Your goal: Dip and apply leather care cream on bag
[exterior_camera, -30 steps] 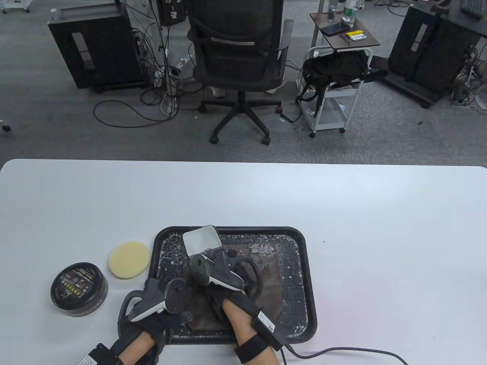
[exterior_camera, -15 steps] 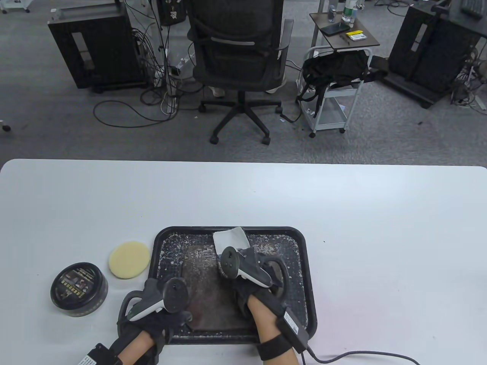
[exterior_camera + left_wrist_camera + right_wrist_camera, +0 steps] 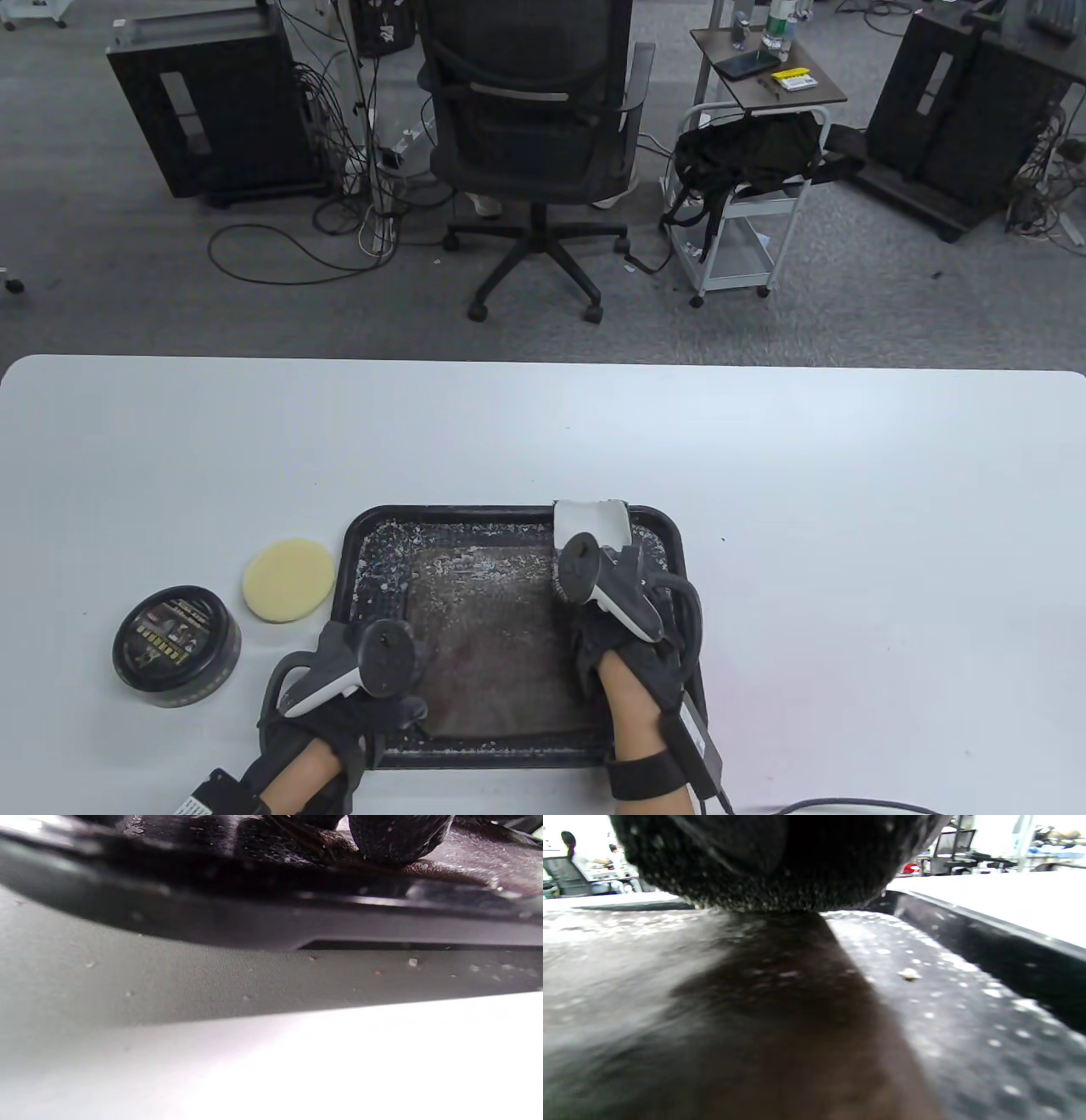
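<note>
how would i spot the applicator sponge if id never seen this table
Start at the black tray near the white table's front edge, then look just past its left rim. The applicator sponge lies there: a flat, pale yellow round pad, lighter and thinner than the dark cream tin beside it.

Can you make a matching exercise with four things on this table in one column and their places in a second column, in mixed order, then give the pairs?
Things:
1. sponge
2. tin
3. bag
4. cloth

Places:
A. flat inside the tray
B. at the tray's far right corner, ahead of the right hand
C. on the bare table, just left of the tray
D. nearest the table's left edge

Pairs: 1-C, 2-D, 3-A, 4-B
</note>
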{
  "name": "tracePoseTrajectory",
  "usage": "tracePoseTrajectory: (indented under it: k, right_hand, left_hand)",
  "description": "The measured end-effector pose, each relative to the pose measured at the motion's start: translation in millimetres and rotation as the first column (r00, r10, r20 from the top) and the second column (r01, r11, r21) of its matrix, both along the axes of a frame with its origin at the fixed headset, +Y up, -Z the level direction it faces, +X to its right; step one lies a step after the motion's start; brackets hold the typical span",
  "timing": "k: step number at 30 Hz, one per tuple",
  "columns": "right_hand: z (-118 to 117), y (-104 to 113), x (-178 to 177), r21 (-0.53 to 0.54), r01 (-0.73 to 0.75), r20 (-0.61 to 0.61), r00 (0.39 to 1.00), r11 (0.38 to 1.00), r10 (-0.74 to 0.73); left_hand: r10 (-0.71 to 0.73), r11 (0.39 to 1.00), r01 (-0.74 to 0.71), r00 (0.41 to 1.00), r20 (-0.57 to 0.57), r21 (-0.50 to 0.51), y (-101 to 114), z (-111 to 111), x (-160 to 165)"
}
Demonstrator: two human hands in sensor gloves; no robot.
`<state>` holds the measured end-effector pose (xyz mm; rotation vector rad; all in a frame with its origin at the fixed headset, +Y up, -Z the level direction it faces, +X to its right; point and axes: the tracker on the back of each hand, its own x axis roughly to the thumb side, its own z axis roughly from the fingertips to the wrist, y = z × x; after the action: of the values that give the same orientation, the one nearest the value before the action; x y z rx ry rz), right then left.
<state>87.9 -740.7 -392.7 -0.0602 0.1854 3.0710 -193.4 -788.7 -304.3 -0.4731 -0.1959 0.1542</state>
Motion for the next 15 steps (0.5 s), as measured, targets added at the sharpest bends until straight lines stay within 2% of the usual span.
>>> tracePoseTrajectory:
  k: [4,9,15]
  right_hand:
    - [0,-2,13,-0.019,-0.003,0.037,0.999,1.000,0.004]
    - [2,-2,9,-0.019,-0.035,0.025,0.999,0.999,0.035]
    - [12,-8,-36,0.023,-0.123,-0.119,0.985,0.992,0.125]
  left_hand:
    - [0.000,1.000,0.000,1.000,-0.002,0.001,0,0,0]
    - [0.021,1.000,-0.021,1.000,-0.014,-0.006,-2,0,-1]
    - [0.042,0.999,-0.042,0.999,-0.005,-0.013,-3,-1,-2]
